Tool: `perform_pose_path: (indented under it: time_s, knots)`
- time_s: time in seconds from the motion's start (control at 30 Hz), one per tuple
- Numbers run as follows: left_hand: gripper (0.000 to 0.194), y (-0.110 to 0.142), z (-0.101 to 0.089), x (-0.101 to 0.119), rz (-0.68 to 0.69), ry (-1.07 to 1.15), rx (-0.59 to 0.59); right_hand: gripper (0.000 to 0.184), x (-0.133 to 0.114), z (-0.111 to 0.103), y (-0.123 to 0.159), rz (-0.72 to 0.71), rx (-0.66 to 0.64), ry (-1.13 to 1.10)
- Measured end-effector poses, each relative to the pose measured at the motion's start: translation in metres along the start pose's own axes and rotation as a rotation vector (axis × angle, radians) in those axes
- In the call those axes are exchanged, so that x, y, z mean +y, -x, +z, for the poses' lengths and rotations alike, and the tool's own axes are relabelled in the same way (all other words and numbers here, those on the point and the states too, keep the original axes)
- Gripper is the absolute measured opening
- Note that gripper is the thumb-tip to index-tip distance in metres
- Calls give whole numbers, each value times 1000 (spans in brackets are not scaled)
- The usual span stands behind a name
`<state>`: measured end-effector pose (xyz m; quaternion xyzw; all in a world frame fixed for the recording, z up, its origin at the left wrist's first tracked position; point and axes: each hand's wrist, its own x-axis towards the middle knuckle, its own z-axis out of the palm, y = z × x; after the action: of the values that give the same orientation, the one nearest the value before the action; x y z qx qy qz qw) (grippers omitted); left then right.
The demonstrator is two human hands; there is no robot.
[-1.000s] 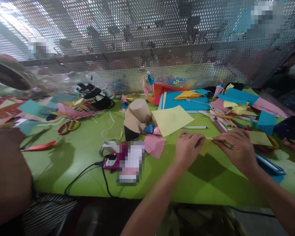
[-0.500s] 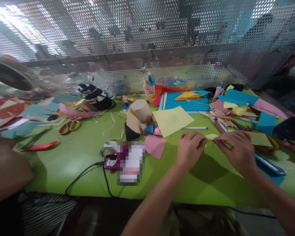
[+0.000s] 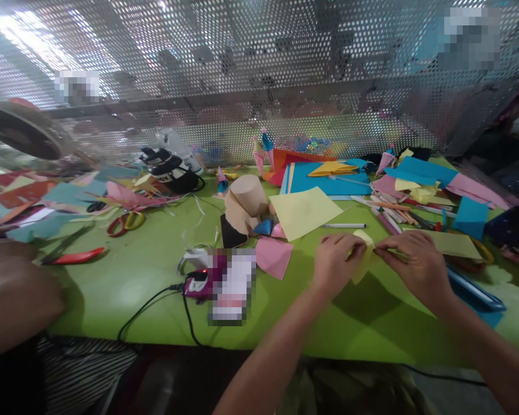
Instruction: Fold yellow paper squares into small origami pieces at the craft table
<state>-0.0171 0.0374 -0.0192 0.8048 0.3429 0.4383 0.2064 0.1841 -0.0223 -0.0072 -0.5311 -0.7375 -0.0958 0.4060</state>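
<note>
Between my hands is a small piece of pale yellow paper (image 3: 364, 237), held above the green table. My left hand (image 3: 338, 259) pinches its left side, thumb against fingers. From the right, my right hand (image 3: 415, 262) grips the paper's edge between thumb and forefinger. Part of the paper is hidden behind my left fingers, and its exact fold cannot be made out. Just beyond my left hand lie a white pen (image 3: 345, 226) and a larger yellow sheet (image 3: 306, 212). A pink paper square (image 3: 274, 257) is to the left of my left hand.
On the green table (image 3: 147, 300) are a phone (image 3: 233, 288), a purple power strip (image 3: 196, 286) with cables, a tape roll (image 3: 247, 195), scissors (image 3: 126, 223) and a red-handled cutter (image 3: 78, 256). Pencils (image 3: 395, 213) lie at right. Another person's arm (image 3: 19, 294) rests at far left.
The yellow paper has turned between my fingers: a thin edge earlier, it now shows a raised, wider face above them. The other person's arm at left has shifted.
</note>
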Motion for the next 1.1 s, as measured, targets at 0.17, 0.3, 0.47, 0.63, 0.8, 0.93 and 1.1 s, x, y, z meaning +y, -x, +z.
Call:
perform_pose_path:
  time_s: [0.17, 0.3, 0.47, 0.63, 0.8, 0.93, 1.1]
  knots:
    - [12, 1, 0, 3, -18, -10, -61, 8, 0, 0, 0, -10, 19, 30]
    - [13, 1, 3, 2, -39, -1, -68, 8, -1, 0, 0, -9, 9, 21]
    - [13, 0, 3, 4, -63, 36, -68, 5, -1, 0, 1, -27, -24, 11]
    - [14, 0, 0, 6, -106, 67, -55, 5, 1, 1, 2, -30, -13, 13]
    - [13, -1, 0, 5, -102, 87, -72, 6, 2, 1, 2, -22, -23, 5]
    - [15, 0, -1, 3, -92, 66, -52, 7, 1, 0, 2, -20, -6, 27]
    - [15, -1, -1, 4, -82, 41, -60, 7, 0, 0, 1, -13, -6, 51]
